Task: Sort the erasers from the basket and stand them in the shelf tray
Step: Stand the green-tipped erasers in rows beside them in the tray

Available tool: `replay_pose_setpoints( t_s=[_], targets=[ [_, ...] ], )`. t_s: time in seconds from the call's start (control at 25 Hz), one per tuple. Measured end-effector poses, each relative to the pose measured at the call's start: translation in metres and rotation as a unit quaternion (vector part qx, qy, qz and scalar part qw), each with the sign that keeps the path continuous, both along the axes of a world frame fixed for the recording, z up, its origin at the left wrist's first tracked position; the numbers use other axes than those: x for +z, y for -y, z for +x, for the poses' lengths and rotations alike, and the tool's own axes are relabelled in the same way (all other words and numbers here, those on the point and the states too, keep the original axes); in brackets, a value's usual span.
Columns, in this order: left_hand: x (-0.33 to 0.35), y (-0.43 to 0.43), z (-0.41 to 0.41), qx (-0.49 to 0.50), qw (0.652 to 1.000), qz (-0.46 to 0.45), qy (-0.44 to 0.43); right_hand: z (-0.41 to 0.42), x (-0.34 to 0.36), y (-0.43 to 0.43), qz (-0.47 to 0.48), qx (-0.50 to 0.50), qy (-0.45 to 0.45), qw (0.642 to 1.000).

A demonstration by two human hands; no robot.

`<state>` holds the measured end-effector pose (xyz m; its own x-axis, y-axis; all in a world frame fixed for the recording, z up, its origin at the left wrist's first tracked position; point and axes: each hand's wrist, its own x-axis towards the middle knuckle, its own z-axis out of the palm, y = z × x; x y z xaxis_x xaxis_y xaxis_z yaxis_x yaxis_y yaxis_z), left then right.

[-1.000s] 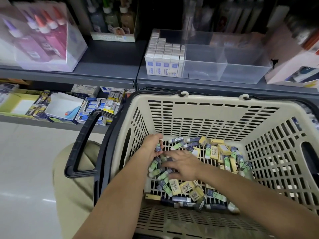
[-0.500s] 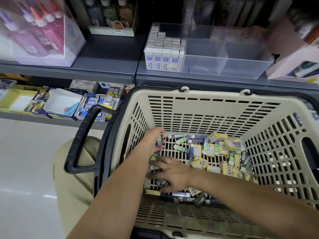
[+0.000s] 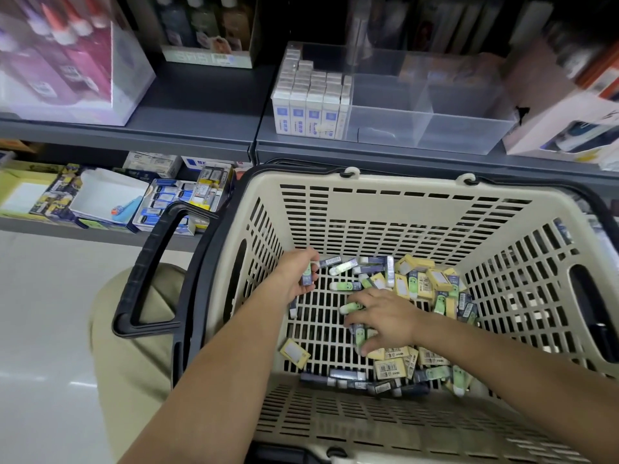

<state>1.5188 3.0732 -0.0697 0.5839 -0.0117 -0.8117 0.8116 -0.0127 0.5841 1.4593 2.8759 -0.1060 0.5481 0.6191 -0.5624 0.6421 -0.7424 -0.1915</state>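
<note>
Early going, I judge: the shelf tray (image 3: pixel 469 128), at 12 o'clock beyond the basket (image 3: pixel 402 192), holds standing white erasers (image 3: pixel 311 102) only in its 9 o'clock compartment. Most loose erasers (image 3: pixel 422 283) lie in the basket. The left hand (image 3: pixel 294 276) fingers grasp a few; the right hand (image 3: pixel 385 319) fingers curl around green ones.

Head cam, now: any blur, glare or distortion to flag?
Head view: glue bottles at top left are smeared by blur, while the basket and erasers are sharp. Head view: a soft glare streak lies on the floor at lower left. Head view: the wide-angle lens bends the shelf edge.
</note>
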Motion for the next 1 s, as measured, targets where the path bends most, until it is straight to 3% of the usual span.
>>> replay_pose_setpoints(
  t_s=[0.28,0.4,0.52,0.6,0.72,0.92,1.0],
  targets=[
    [-0.005,0.008,-0.004,-0.063,0.998,0.007,-0.004,0.007,0.013,-0.018,-0.046,-0.022,-0.041,0.998],
    [-0.006,0.008,-0.005,-0.077,0.997,0.001,-0.003,0.006,0.012,-0.012,-0.012,-0.032,-0.051,0.998],
    [-0.004,0.01,-0.01,-0.108,0.994,-0.01,-0.012,0.01,0.017,-0.009,0.059,-0.11,-0.072,0.99],
    [-0.002,0.014,-0.013,-0.134,0.991,-0.021,-0.018,0.011,0.023,-0.008,0.149,-0.217,-0.106,0.959],
    [-0.001,0.02,-0.017,-0.115,0.992,-0.039,-0.026,0.011,0.035,-0.006,0.28,-0.368,-0.112,0.88],
    [-0.001,0.035,-0.021,-0.039,0.981,-0.174,-0.072,0.011,0.055,-0.022,0.422,-0.484,-0.093,0.761],
    [-0.001,0.042,-0.023,0.001,0.961,-0.261,-0.089,0.011,0.059,-0.032,0.426,-0.491,-0.068,0.757]
  ],
)
